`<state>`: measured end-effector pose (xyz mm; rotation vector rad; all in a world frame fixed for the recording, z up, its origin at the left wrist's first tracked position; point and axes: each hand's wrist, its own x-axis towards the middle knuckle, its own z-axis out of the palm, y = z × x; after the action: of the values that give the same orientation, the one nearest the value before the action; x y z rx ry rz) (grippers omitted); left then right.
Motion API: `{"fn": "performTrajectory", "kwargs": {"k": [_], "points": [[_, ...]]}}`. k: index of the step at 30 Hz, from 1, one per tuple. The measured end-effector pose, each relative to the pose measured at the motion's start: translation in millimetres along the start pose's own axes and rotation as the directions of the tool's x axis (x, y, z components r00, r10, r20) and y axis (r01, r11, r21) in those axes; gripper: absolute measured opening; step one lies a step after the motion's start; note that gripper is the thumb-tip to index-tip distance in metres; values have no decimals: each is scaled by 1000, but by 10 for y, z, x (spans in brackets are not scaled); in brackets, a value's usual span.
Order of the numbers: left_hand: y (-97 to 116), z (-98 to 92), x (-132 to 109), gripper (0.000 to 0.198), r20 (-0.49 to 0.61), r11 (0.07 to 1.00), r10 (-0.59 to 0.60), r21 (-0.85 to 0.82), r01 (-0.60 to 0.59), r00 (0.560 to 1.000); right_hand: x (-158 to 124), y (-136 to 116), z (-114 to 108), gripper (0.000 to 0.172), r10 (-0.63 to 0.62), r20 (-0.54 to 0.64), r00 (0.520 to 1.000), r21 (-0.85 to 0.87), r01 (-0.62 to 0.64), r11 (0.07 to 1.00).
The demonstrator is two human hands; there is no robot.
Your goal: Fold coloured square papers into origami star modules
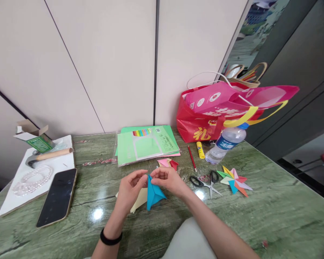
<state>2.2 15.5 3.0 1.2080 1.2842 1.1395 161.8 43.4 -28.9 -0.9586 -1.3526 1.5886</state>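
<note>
A blue folded paper piece (154,198) stands between my two hands, its pointed end up and its wider folds hanging down. My right hand (169,180) pinches it near the top with curled fingers. My left hand (130,187) has thumb and index finger closed at its upper left edge. Beneath my left hand and partly covered by it, a cream paper piece (139,203) lies on the table. Just behind my right hand are pink and red folded papers (169,162), partly hidden by the fingers. A multicoloured paper star (234,180) lies off to the right.
Scissors (209,184), a red pencil (191,158), a glue stick (200,150) and a water bottle (225,144) sit to the right, before a red bag (197,122). Paper packs (148,145) lie behind. On the left are a phone (58,198), beads (34,180), a wooden-handled tool (54,154) and a box (39,142).
</note>
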Motion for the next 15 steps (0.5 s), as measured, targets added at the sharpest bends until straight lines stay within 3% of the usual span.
{"fn": "performTrajectory", "kwargs": {"k": [7,15], "points": [[3,0,-12,18,78,999,-42,-24,44,996,-21,-44,12,25,5,22,1000,-14,-5,1000],[-9,15,-12,13,19,996,-59,-64,60,998,-19,-29,30,27,3,30,1000,-6,-3,1000]]}}
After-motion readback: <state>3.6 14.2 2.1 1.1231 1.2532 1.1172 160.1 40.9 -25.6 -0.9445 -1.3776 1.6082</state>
